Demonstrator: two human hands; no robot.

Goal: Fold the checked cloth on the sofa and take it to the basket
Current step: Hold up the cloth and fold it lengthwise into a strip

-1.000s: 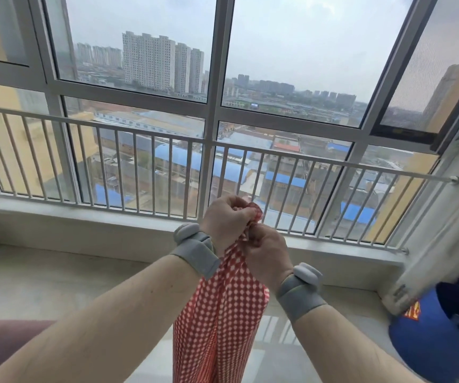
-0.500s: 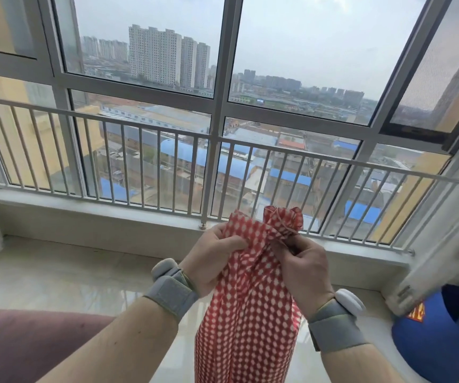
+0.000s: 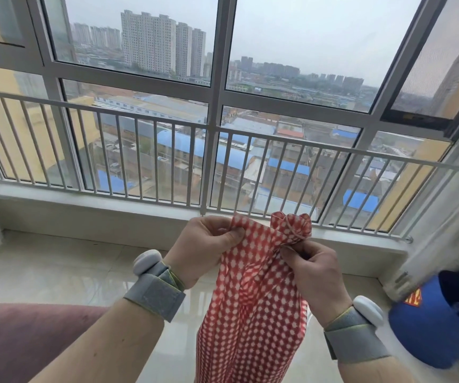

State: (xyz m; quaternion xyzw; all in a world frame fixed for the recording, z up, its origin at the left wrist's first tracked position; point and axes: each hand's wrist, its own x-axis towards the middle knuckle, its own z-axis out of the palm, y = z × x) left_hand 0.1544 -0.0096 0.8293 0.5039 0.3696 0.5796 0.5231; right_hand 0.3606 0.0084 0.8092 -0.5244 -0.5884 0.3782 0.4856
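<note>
Blue basket point(image 3: 427, 330) bears a blurred, unreadable emblem.

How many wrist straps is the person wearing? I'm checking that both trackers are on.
2. One grey wrist strap sits on the left wrist, the other wrist strap on the right, each carrying a white round tracker, while both hands hold the checked cloth.

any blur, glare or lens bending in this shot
Head view: the blue basket at the right edge is motion-smeared; the checked cloth and both hands, left hand and right hand, are sharp; the glossy floor reflects pale window light; the window rail bows from wide-angle distortion; daylight is flat and overcast.
</note>
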